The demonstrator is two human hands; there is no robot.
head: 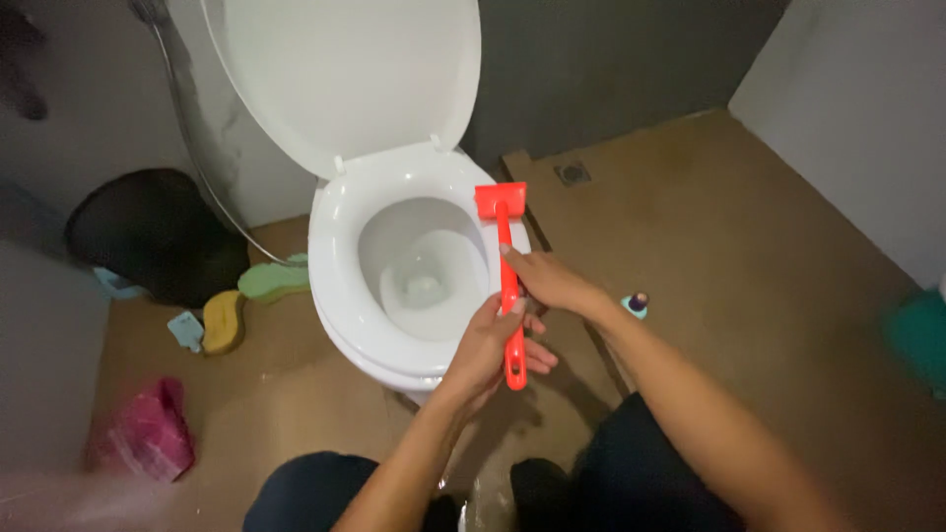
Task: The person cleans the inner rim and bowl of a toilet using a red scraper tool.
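- Red plastic is being gripped by both hands: a red brush (509, 286) with a long thin handle and a flat square head.
- The brush is being held over the right side of the white toilet seat (330, 266), with its head up by the far rim of the bowl (424, 261).
- The handle is being kept pointing away from the body, head far and tail end near.
- The left hand (490, 347) is being wrapped around the low part of the handle, fingers closed on it.
- The right hand (545, 281) is being closed on the handle higher up, so it is the one nearer the head.
- The white lid (345, 69) is being kept up.
- Yellow and green sponges (246, 300) are being left on the brown floor (749, 256), left of the toilet, near a black bin (153, 232).
- A pink bag (148, 433) is being left near the left knee.
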